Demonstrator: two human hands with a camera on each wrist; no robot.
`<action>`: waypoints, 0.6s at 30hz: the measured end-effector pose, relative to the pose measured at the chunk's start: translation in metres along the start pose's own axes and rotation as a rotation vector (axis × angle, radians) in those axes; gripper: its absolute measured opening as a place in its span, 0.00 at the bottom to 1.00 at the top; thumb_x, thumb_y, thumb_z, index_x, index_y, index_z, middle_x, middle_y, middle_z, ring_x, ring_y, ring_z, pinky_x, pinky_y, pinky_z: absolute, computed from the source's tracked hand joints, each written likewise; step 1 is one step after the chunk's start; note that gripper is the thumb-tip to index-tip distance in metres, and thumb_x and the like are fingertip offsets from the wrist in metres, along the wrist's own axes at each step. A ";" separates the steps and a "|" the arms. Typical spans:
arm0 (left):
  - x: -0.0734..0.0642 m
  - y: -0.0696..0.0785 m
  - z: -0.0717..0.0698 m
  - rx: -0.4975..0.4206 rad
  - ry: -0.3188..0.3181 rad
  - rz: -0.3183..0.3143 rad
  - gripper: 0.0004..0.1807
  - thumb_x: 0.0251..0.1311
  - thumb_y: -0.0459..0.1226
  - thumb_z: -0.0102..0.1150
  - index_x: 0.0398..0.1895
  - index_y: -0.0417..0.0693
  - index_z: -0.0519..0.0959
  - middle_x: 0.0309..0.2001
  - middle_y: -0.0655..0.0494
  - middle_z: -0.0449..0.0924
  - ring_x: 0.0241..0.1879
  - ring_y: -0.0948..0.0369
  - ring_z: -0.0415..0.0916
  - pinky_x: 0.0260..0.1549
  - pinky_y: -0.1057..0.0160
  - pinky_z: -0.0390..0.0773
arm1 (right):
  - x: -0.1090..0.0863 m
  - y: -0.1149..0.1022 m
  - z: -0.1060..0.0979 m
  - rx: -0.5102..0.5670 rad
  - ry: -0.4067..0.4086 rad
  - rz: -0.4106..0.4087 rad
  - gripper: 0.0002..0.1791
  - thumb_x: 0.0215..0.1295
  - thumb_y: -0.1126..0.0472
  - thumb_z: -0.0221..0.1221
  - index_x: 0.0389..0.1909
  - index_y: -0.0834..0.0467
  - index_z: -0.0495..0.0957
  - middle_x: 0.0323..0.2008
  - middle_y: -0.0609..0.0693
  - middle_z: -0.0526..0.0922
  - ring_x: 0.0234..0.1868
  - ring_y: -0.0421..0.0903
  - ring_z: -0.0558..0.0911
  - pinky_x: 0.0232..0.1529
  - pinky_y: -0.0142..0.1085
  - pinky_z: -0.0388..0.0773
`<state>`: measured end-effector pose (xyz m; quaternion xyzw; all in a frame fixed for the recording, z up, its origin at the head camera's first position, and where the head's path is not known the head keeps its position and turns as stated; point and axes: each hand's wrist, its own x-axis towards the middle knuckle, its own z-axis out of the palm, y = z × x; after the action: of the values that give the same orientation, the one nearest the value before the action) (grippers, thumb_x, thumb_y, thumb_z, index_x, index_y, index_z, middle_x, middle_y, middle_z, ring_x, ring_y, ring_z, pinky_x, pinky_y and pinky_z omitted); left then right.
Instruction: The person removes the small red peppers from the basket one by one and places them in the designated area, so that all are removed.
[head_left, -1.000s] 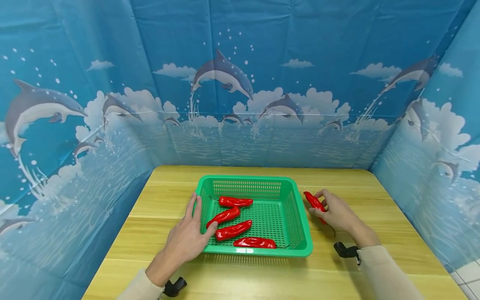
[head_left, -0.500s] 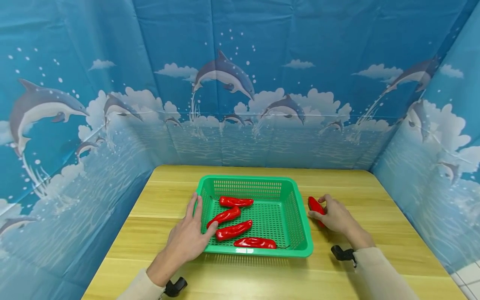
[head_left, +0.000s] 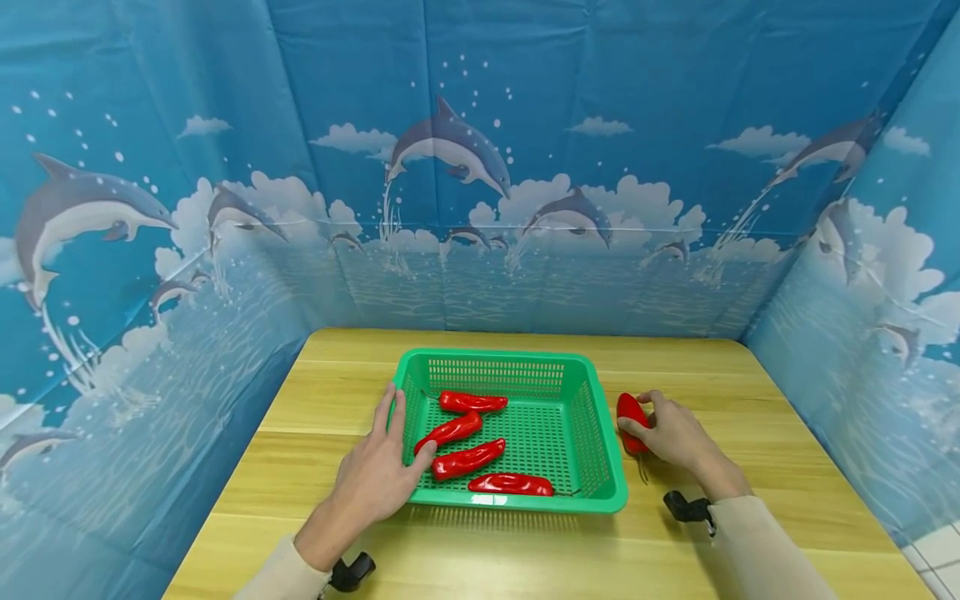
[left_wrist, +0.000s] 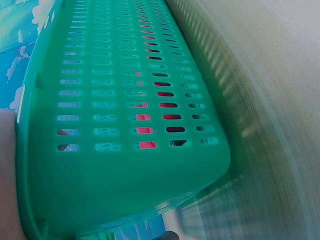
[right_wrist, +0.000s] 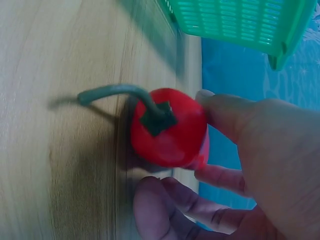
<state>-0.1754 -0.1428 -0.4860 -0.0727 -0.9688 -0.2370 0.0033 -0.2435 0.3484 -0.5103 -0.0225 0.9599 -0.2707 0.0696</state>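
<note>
On the table to the right of the green basket (head_left: 611,492), my right hand (head_left: 675,433) pinches a red chili pepper (head_left: 632,417) between thumb and fingers. Its curved green stem (right_wrist: 117,90) points toward the camera in the right wrist view, with the pepper close over the wood. My left hand (head_left: 375,475) rests on the basket's left rim, two fingers stretched along it and the thumb reaching over the inside. Several more red peppers lie in the basket, among them one near the front wall (head_left: 512,484) and one at the back (head_left: 472,402).
The basket stands mid-table on a wood-grain tabletop (head_left: 465,558). A blue dolphin-print curtain (head_left: 480,275) hangs behind the table and along both sides. Black wrist cameras sit below each hand, and white floor tiles (head_left: 937,554) show at lower right.
The pepper in my right hand has turned from a slant to nearly straight front-to-back, its stem swinging toward the front. The left hand and basket have stayed put.
</note>
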 end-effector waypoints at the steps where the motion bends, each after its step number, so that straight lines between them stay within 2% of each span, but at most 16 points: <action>1: 0.000 0.000 0.000 0.000 -0.001 0.000 0.56 0.85 0.61 0.61 0.99 0.47 0.44 1.00 0.53 0.32 0.16 0.58 0.68 0.15 0.60 0.67 | 0.000 0.000 0.000 -0.002 0.002 -0.002 0.45 0.86 0.42 0.67 0.81 0.75 0.66 0.50 0.68 0.92 0.39 0.50 0.88 0.39 0.41 0.85; 11: -0.001 0.000 0.001 0.003 -0.003 -0.003 0.56 0.85 0.61 0.60 0.99 0.47 0.44 1.00 0.54 0.31 0.17 0.59 0.68 0.16 0.60 0.67 | -0.003 0.000 -0.004 -0.036 0.020 0.000 0.45 0.89 0.40 0.63 0.83 0.74 0.65 0.54 0.71 0.92 0.42 0.53 0.90 0.43 0.47 0.88; 14: -0.001 0.000 0.000 0.002 0.000 0.000 0.56 0.85 0.61 0.60 0.99 0.47 0.44 1.00 0.53 0.32 0.17 0.59 0.68 0.16 0.60 0.67 | -0.004 -0.001 -0.007 -0.047 0.019 -0.005 0.44 0.90 0.40 0.61 0.84 0.74 0.65 0.56 0.72 0.92 0.44 0.55 0.92 0.46 0.53 0.90; 18: 0.000 0.000 0.001 0.003 0.003 0.001 0.56 0.85 0.61 0.61 0.99 0.47 0.44 1.00 0.53 0.32 0.17 0.59 0.69 0.16 0.60 0.67 | -0.006 -0.002 -0.011 -0.053 0.025 -0.003 0.45 0.91 0.40 0.60 0.85 0.73 0.65 0.60 0.74 0.90 0.51 0.63 0.93 0.53 0.61 0.90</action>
<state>-0.1749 -0.1426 -0.4866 -0.0728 -0.9691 -0.2358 0.0047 -0.2392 0.3529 -0.4987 -0.0223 0.9675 -0.2453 0.0566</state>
